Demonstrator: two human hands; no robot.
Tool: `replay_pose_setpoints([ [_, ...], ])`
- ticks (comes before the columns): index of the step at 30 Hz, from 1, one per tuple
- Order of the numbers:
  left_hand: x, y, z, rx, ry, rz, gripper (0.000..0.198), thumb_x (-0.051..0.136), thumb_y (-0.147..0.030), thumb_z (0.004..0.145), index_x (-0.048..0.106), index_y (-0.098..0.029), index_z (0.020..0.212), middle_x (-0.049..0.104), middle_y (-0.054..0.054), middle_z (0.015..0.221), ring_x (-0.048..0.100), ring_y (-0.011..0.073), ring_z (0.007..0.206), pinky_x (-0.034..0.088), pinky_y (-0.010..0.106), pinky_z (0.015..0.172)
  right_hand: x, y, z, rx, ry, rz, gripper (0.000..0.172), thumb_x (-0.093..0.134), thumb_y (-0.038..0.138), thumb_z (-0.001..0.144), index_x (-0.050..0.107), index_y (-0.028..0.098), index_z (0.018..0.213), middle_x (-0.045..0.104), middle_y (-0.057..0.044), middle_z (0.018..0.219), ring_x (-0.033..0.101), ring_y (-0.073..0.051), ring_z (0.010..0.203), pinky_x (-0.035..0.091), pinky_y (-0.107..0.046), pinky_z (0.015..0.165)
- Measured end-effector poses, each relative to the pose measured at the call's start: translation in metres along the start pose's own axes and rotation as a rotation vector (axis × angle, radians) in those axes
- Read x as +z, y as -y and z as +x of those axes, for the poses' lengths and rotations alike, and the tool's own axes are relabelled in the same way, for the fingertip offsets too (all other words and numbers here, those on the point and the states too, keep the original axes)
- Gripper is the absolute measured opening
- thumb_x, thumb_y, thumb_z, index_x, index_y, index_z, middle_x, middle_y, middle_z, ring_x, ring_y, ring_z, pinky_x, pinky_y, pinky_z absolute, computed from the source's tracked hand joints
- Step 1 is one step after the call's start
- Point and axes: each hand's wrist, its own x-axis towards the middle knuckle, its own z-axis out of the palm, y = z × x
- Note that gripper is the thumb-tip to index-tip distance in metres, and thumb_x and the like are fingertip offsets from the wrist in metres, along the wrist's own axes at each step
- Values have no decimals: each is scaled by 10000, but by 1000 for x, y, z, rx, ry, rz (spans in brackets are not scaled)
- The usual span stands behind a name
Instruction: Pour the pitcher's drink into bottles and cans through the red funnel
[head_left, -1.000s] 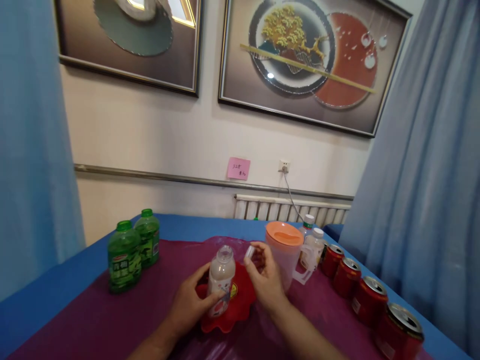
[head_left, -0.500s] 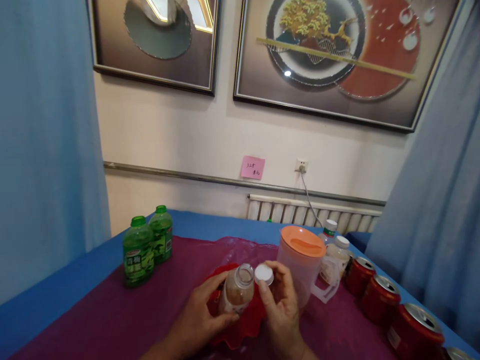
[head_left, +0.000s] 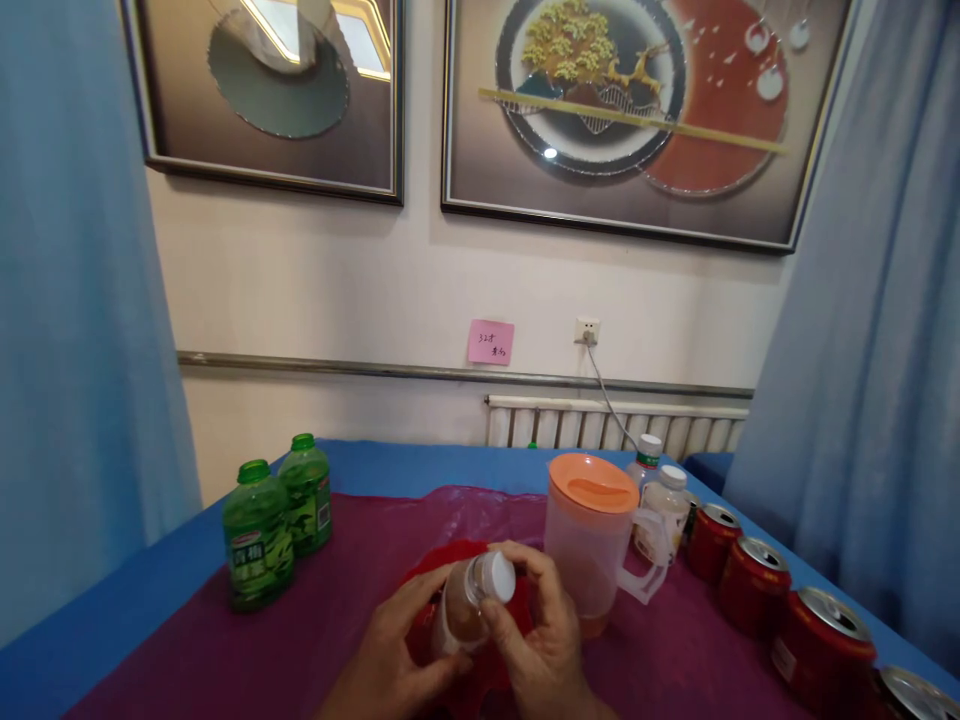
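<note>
My left hand [head_left: 405,640] is wrapped round a clear bottle [head_left: 456,612] with brownish contents, tilted a little to the right. Thumb and fingers of my right hand [head_left: 541,630] grip a white cap [head_left: 498,577], which sits at the mouth of that bottle. Whether the cap is threaded on, I cannot tell. Beneath both hands lies a red dish or tray [head_left: 491,672], partly hidden by them. Just right of my right hand stands a translucent pitcher [head_left: 581,555] with an orange lid.
Two green bottles [head_left: 259,545] without caps stand at the left. Two white-capped bottles [head_left: 664,510] are behind the pitcher's handle. Several red cans [head_left: 754,590] line the right edge. A purple sheet [head_left: 315,650] covers part of the blue tabletop [head_left: 405,465].
My right hand has brought the white cap left onto the bottle's mouth, which was uncovered before. The view has shifted slightly.
</note>
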Motion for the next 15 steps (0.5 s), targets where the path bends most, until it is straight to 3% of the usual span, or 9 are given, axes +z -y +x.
replay_pose_setpoints([
  [9,0,16,0,54,30,9,661,845,-441,714,639,-344,1334,685,58,1364,658,312,1212,511,431,1073,-4,6,1,-146,43,-107,461,679,259,900,573,301,1347,730,-63,1189,709,-254,1078,598,-407,923],
  [15,-3,18,-1,77,90,64,668,839,-363,723,619,-339,1354,676,76,1368,643,328,1231,516,464,1068,3,12,-3,-104,-58,-106,364,635,322,934,631,292,1298,743,-86,1154,692,-291,1091,562,-491,956],
])
